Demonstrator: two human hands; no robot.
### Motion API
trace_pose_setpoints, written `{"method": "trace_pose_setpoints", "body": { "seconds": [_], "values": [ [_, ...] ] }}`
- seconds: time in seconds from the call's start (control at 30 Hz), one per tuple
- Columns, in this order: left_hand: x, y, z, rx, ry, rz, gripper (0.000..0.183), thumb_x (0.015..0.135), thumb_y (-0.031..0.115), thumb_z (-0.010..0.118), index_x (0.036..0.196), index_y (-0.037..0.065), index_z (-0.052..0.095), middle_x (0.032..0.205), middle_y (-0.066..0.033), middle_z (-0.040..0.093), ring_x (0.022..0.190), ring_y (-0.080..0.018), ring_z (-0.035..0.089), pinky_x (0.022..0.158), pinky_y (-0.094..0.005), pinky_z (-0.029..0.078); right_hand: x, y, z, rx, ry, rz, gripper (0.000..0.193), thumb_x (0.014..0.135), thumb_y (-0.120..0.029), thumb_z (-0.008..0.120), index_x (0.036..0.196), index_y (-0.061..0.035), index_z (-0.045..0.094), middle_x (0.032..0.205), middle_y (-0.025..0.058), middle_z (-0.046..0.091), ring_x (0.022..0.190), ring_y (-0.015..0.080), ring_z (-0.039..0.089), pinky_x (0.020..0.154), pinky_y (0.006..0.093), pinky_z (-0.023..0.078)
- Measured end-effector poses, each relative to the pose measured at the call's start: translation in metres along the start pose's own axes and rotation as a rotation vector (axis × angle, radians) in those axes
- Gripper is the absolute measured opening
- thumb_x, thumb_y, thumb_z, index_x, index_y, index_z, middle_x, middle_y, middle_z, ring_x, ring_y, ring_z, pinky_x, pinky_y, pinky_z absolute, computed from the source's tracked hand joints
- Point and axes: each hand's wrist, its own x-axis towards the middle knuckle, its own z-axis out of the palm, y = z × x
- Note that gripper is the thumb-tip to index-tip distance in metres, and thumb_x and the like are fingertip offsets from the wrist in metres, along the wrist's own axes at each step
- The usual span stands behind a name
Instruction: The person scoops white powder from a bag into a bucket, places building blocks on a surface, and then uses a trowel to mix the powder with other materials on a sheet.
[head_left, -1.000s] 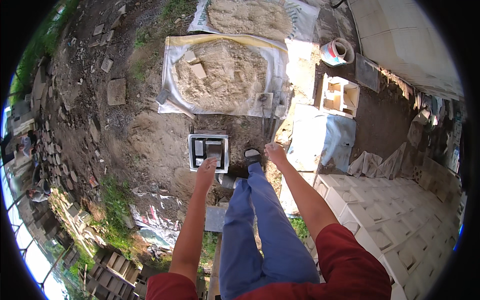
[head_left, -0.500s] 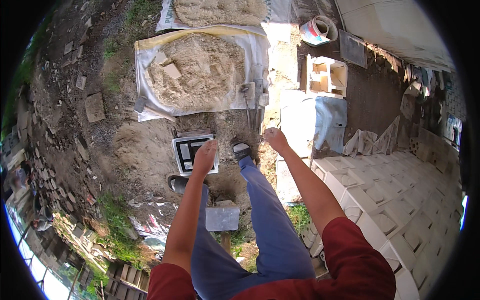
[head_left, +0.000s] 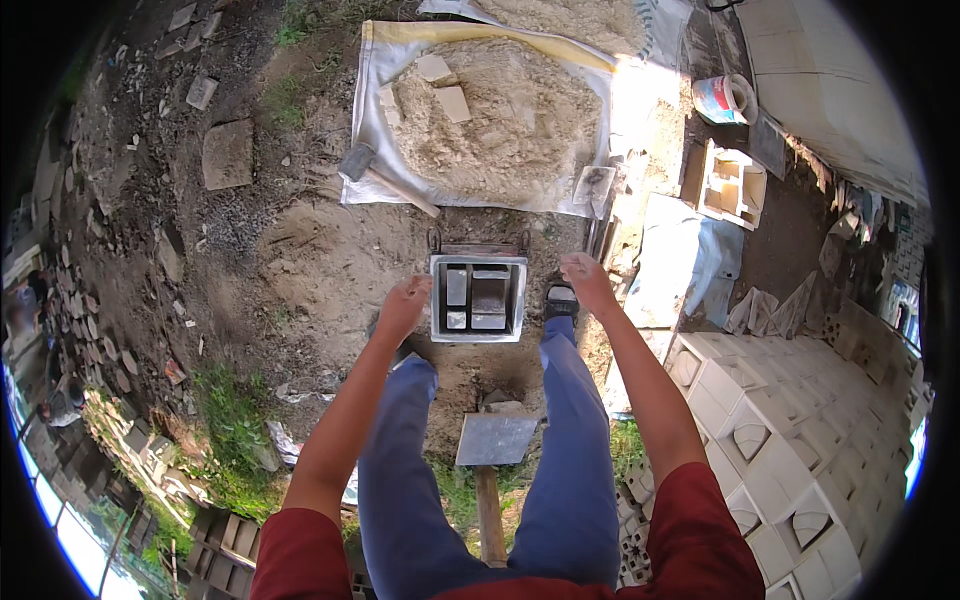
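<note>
The metal box (head_left: 478, 338) sits between the hands, just right of the left hand (head_left: 403, 305) and left of the right hand (head_left: 590, 283); grey rectangular blocks (head_left: 457, 288) stand inside, parted by dark gaps. Both hands' fingers curl, but how tightly I cannot tell. Beyond them, a white sheet (head_left: 372, 90) bears sand (head_left: 520, 120); a bucket (head_left: 714, 100) stands farther off, beyond the right hand.

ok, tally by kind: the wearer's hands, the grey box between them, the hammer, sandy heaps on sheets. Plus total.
Left hand and right hand: 2
Grey box between the hands: 1
Hammer: 1
Near sandy heap and far sandy heap, cut off by the top edge: 2
Total: 6
</note>
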Motion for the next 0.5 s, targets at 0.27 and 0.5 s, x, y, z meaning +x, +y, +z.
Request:
{"method": "trace_pose_setpoints", "body": {
  "seconds": [0.27, 0.5],
  "values": [
    [0.04, -0.076, -0.111, 0.148, 0.169, 0.012, 0.035, 0.11, 0.026, 0.059, 0.133, 0.001, 0.07, 0.122, -0.0107, 0.077, 0.116, -0.019, 0.069, 0.104, -0.0342, 0.051, 0.036, -0.062, 0.124, -0.303, -0.19, -0.147, 0.031, 0.103, -0.022, 0.063, 0.125, -0.0016, 0.07, 0.113, 0.0181, 0.078, 0.104, 0.0298, 0.076, 0.093, 0.0407, 0.058],
    [0.092, -0.059, -0.065, 0.157, 0.267, 0.209, 0.035, 0.107, 0.024, 0.062, 0.13, -0.001, 0.071, 0.119, -0.0184, 0.078, 0.114, -0.0275, 0.073, 0.1, -0.0387, 0.054, 0.07, -0.04, 0.103, -0.387, -0.199, -0.19, 0.03, 0.105, -0.023, 0.06, 0.126, -0.0033, 0.069, 0.113, 0.019, 0.077, 0.102, 0.0332, 0.075, 0.093, 0.0433, 0.057]
  ]
}}
